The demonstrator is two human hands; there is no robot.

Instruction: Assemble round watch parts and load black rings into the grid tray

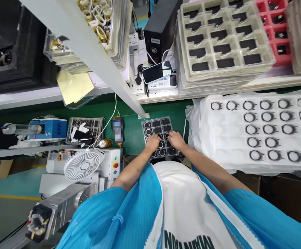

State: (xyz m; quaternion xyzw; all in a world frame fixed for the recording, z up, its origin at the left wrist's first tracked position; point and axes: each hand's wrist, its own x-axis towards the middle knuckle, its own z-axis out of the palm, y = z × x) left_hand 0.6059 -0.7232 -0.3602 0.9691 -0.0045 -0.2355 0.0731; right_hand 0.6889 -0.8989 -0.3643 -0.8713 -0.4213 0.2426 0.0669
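A clear compartment tray (156, 119) with black cell bottoms lies on the green bench mat in front of me. Round ring-shaped parts (148, 131) sit in several of its cells, mostly along the left and middle columns. My left hand (152, 141) is over the tray's left side, its fingers curled down among the cells; what they hold, if anything, is hidden. Over the right side is my right hand (176, 140), fingers bent together at a small dark round part (167, 136). Whether that part is lifted or still in its cell I cannot tell.
To the right, a white foam tray (225, 135) carries rows of ring-shaped parts. Stacked trays (225, 74) and a phone (157, 72) sit on the shelf, whose slanting white post (114, 74) comes down behind the tray. A fan (84, 166) and blue box (49, 128) stand left.
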